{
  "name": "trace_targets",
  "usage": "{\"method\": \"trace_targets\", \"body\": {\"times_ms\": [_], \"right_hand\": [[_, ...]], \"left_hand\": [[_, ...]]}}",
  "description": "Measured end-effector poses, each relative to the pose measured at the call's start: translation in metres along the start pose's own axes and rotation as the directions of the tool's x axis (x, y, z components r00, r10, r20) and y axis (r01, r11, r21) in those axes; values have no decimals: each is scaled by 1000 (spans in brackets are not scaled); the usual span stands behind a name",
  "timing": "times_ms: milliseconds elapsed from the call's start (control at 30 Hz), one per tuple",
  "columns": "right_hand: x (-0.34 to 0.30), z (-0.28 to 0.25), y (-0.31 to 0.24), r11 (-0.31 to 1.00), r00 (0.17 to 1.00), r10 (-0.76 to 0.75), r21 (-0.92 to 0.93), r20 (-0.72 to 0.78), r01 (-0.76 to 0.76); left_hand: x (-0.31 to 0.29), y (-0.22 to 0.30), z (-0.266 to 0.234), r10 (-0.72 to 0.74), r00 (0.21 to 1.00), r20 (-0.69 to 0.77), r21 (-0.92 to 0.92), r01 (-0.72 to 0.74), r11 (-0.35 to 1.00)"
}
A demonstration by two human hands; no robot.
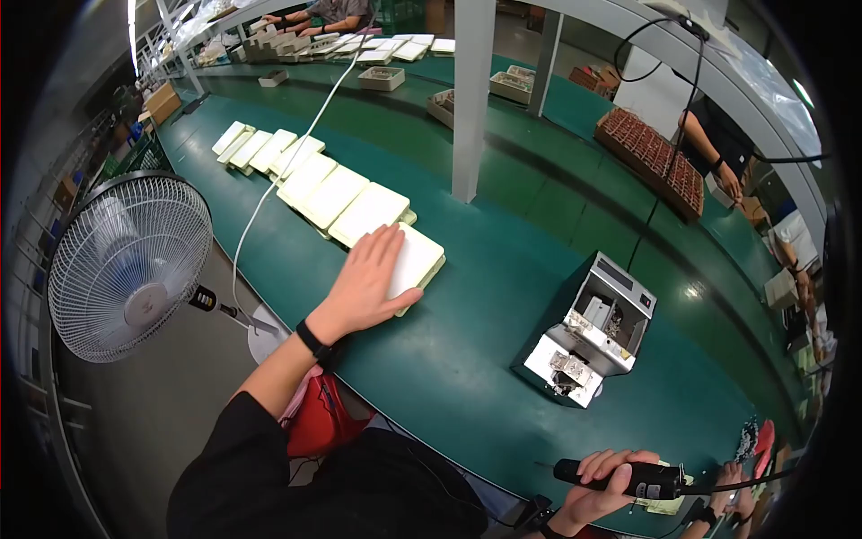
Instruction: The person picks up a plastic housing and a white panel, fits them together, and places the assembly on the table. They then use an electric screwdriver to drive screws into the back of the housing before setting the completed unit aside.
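Head view: left hand (361, 286) wide on white panel (418, 255), right hand (596, 496) tight around screwdriver (657, 482).

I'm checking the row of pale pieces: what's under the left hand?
Under the left hand is a pale, flat rectangular piece, its right side showing. The hand covers its left part, so that area cannot be seen.

The white panels (334, 196) beyond the left grip (364, 286) have pale yellow edges. The tool (666, 478) in the right grip (594, 501) is black. Between the grips, the machine (588, 334) is silver and black, the table (431, 359) green.
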State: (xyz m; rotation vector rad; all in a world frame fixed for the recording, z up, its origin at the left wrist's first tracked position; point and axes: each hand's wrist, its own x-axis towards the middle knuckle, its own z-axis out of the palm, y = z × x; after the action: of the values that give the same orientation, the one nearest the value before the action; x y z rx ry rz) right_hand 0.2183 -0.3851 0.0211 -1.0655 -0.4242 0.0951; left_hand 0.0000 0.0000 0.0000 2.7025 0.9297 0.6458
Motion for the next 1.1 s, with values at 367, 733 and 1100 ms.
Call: {"method": "trace_targets", "body": {"times_ms": [367,733,1100], "right_hand": [[-1,8,0,1000,999,18,-4,30,-18],[-9,-7,6,975,990,91,192,106,-110],[-69,-53,-92,952,887,-115,306,448,-31]], "left_hand": [[1,9,4,52,988,144,349,-100,932],[-7,78,-4,126,982,-140,-289,-162,944],[-26,371,82,956,288,51,-551,-791,268]]}}
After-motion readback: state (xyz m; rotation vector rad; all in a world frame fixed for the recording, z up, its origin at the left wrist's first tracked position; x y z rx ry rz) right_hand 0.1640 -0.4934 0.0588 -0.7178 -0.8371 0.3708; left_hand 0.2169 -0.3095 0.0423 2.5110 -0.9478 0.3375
